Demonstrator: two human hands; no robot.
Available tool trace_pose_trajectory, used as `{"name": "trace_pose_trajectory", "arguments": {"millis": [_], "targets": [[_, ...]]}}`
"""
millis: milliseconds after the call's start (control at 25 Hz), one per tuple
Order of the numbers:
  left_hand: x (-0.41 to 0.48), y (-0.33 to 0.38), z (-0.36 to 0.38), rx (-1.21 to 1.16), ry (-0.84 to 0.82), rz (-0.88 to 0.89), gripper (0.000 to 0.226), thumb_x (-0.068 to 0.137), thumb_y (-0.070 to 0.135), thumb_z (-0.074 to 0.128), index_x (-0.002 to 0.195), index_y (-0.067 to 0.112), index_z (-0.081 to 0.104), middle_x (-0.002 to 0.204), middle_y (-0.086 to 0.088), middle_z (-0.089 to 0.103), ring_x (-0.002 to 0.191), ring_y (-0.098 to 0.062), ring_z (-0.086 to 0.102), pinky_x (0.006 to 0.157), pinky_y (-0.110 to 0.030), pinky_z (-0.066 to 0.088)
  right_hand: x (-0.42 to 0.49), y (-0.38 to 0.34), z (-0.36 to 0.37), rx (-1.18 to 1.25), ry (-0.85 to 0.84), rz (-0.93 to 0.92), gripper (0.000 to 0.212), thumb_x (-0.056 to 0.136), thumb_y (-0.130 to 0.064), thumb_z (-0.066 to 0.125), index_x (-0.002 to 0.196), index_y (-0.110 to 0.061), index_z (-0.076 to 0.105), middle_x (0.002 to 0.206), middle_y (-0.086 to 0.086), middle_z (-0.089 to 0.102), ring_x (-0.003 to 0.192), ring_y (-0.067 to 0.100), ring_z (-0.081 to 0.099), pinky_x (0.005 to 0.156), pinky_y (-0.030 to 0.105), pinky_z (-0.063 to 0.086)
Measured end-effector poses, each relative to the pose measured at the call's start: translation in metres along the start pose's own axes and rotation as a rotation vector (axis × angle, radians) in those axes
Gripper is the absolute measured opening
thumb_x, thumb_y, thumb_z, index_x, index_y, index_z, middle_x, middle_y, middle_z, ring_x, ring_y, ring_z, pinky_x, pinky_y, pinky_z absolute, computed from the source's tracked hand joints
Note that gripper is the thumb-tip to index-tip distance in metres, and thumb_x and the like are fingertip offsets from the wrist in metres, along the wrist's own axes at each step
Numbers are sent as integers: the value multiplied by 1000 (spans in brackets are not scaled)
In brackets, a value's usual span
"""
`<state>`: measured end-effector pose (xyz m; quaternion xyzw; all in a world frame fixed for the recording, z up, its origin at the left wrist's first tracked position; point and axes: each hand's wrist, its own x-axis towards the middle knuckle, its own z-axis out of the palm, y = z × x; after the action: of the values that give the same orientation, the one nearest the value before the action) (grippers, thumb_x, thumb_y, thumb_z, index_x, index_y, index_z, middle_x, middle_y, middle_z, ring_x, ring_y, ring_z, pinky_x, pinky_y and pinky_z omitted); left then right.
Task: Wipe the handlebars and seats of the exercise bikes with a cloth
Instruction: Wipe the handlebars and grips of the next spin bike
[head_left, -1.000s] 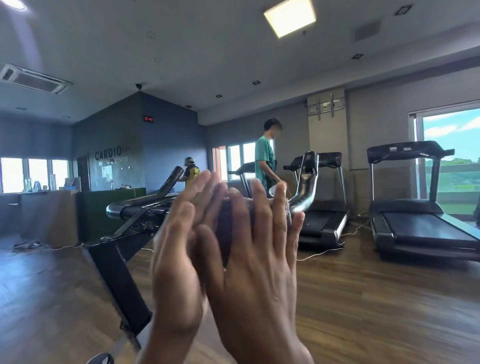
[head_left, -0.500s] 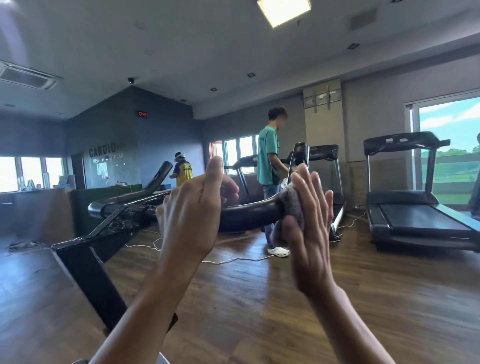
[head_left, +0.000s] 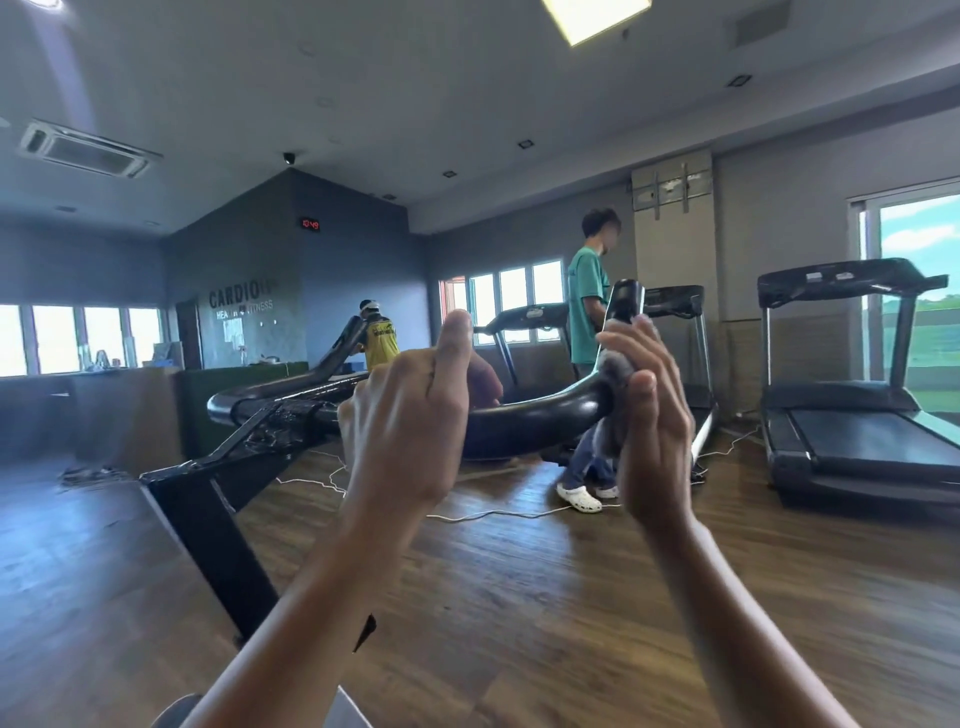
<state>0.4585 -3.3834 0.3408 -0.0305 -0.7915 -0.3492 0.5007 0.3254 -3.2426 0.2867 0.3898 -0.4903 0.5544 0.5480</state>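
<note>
A: While the left hand (head_left: 410, 415) is closed around the middle of the black handlebar (head_left: 540, 415), where is the cloth (head_left: 613, 374)?

B: At three o'clock of it, pressed onto the bar's upturned bend by the right hand (head_left: 654, 415), fingers wrapped over.

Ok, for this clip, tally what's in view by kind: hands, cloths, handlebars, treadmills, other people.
Hands: 2, left hand and right hand
Cloths: 1, grey cloth under the right hand
Handlebars: 1, black handlebar
Treadmills: 3, near treadmill, middle treadmill, far treadmill
Other people: 2, person in green shirt, person in yellow vest
Total: 9
</note>
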Motion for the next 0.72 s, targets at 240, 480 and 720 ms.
{"name": "trace_pose_trajectory", "arguments": {"millis": [240,480,720], "targets": [[-1,1,-1,40,-10,-4,71,91,65,12,67,37,73,66,20,70,76,-6,67,88,-37,45,78,59,-9,37,-74,302,33,102,-47,37,124,-43,61,137,-11,59,130,17,54,108,54,43],[-5,10,-4,46,-43,-25,69,91,64,12,67,39,73,65,22,69,73,-3,63,87,-38,44,30,13,-2,37,-54,395,40,99,-44,42,135,-32,54,144,-10,48,136,12,45,113,52,38],[0,2,-5,132,-67,-23,76,96,62,17,59,21,69,62,4,68,71,-15,61,81,-39,41,46,28,-4,20,-118,326,35,98,-42,41,131,-43,53,153,-13,34,146,17,32,116,57,32]]}}
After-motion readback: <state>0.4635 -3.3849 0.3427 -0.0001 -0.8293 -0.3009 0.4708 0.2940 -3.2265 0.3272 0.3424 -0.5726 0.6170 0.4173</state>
